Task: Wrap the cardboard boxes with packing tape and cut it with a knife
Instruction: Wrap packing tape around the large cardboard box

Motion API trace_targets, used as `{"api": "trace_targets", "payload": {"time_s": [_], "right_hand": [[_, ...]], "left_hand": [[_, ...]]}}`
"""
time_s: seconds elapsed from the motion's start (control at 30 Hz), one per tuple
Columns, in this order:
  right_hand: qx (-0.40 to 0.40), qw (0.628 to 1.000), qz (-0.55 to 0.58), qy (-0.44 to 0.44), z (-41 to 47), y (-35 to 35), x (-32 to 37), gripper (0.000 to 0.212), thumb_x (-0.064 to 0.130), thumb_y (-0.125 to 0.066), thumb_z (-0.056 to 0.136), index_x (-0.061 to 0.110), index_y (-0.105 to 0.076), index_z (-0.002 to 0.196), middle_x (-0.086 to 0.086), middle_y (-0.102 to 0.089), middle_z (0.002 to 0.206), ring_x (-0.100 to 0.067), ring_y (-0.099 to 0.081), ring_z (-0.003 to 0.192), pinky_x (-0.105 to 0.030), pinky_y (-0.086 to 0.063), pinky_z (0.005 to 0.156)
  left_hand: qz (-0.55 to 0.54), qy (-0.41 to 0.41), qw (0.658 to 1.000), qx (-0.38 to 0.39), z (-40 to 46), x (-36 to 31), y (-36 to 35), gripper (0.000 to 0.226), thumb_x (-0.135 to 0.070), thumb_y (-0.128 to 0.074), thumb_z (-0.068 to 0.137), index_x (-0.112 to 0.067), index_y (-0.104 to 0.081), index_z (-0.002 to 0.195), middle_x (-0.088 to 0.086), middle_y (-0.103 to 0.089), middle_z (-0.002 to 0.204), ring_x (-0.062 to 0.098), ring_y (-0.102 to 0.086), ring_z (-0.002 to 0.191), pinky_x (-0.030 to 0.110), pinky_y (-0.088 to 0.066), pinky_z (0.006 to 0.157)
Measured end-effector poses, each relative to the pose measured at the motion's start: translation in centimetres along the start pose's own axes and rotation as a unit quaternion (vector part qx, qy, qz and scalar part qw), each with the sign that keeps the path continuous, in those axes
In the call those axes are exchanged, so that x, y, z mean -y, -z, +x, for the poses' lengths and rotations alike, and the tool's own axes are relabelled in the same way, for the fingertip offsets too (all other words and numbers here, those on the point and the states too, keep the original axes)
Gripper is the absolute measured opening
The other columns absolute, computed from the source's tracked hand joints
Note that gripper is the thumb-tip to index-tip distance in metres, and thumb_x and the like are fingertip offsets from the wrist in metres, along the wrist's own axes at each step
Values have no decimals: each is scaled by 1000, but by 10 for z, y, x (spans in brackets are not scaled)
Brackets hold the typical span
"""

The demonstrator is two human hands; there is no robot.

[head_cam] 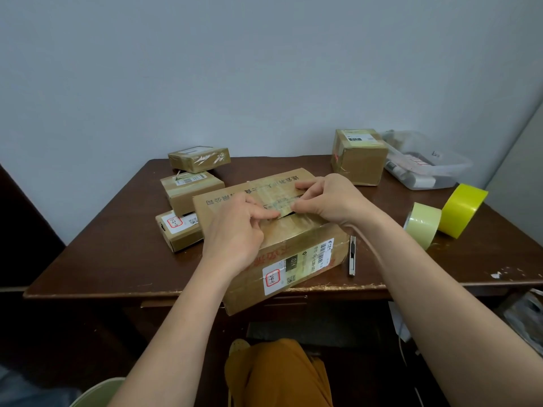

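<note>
At the near edge of the dark wooden desk (117,259) sits a large cardboard box (279,230), its near end hanging slightly over the desk edge and its long axis running from near right to far left, the labelled end face turned toward the person. Both hands are on its top along the centre seam: the left hand (238,227) has its fingers curled down onto the old tape at the near part of the seam, and the right hand (326,198) pinches or presses the tape just beyond it; whether either truly grips a loose end, I cannot tell. The flaps show a dark gap between the hands, so the step in hand looks like closing and smoothing the seam before fresh tape goes on. The next move likely calls for a roll of tape, then the knife. A utility knife (352,255) lies just right of the box, pointing near to far. Further right stand two rolls of packing tape on edge, a pale one (423,224) touching a bright yellow one (464,210). To the left are three small taped boxes (191,192) in a row going away, and at the far right a cube-shaped box (358,157) beside a clear plastic bin (426,165).
</note>
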State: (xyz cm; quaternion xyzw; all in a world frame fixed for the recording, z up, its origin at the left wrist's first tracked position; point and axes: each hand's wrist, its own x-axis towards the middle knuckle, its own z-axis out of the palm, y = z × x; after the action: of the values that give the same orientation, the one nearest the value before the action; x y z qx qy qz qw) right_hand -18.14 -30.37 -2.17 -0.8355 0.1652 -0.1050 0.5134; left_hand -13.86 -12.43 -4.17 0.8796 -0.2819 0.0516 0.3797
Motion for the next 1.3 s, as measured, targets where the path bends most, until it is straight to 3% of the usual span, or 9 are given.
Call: {"api": "trace_targets", "payload": {"time_s": [0.07, 0.3, 0.5, 0.63, 0.9, 1.0, 1.07, 1.2, 1.3], "right_hand": [[-3, 1000, -9, 0, 0, -1, 0, 8, 5, -80, 77, 8, -75, 71, 3, -64, 127, -8, -57, 109, -26, -37, 87], [30, 999, -32, 11, 3, 6, -1, 1, 7, -78, 80, 7, -79, 80, 3, -62, 133, -6, -54, 117, -27, -35, 95], [33, 998, -43, 32, 0, 7, -2, 6, 9, -78, 80, 7, -79, 86, 1, -61, 132, 8, -52, 101, -13, -36, 77], [10, 998, -56, 29, 2, 2, -4, 3, 6, -78, 80, 5, -78, 83, 0, -61, 135, -3, -53, 109, -23, -39, 86], [-12, 998, -55, 15, 5, -2, -3, 6, 7, -80, 79, 4, -77, 83, 5, -62, 132, -7, -57, 110, -24, -42, 85], [-19, 999, 32, 20, 3, 1, -6, 6, -3, -72, 81, 2, -75, 82, 0, -64, 129, -7, -62, 107, -22, -52, 78], [-77, 985, 148, 43, -1, 7, -13, 19, -6, -65, 86, 10, -72, 78, -1, -69, 120, -5, -66, 103, -22, -57, 82], [-345, 914, 208, 55, -13, 32, -48, 34, -4, -61, 89, 23, -68, 69, 10, -75, 88, -4, -69, 95, -25, -52, 91], [-478, 859, 178, 46, -26, 54, -78, 34, -3, -53, 87, 25, -67, 73, 10, -66, 77, 9, -59, 68, -6, -45, 67]], "left_hand": [[17, -9, 1000, 7, 0, 0, 0, 37, -9, -50, 99, -35, -75, 108, -11, -54, 111, 12, -48, 103, 30, -44, 77], [43, -23, 999, 20, 0, -2, 0, 38, -7, -53, 97, -35, -73, 113, -10, -52, 112, 14, -47, 105, 34, -48, 82], [61, -50, 997, 28, 0, -2, -1, 40, -5, -53, 96, -35, -72, 116, -9, -54, 121, 16, -47, 112, 41, -49, 89], [62, -57, 996, 27, 2, 2, -3, 41, -5, -52, 97, -35, -72, 116, -10, -55, 121, 16, -47, 113, 43, -48, 91], [97, -75, 992, 23, 3, 2, -5, 46, -4, -54, 95, -40, -68, 121, -10, -55, 120, 15, -47, 110, 39, -49, 85], [109, -77, 991, 26, 2, 1, -3, 46, -5, -53, 96, -41, -67, 122, -11, -54, 121, 14, -46, 108, 36, -48, 82], [123, -83, 988, 42, 1, 0, -2, 48, -7, -50, 97, -43, -64, 125, -11, -52, 121, 13, -45, 105, 33, -47, 78], [166, -84, 979, 81, 1, -5, 0, 55, -6, -50, 96, -47, -56, 132, -13, -43, 116, 10, -41, 91, 23, -34, 60], [199, -83, 970, 112, 3, -10, 4, 62, -6, -51, 93, -51, -48, 137, -11, -40, 113, 6, -37, 78, 22, -28, 54]]}}
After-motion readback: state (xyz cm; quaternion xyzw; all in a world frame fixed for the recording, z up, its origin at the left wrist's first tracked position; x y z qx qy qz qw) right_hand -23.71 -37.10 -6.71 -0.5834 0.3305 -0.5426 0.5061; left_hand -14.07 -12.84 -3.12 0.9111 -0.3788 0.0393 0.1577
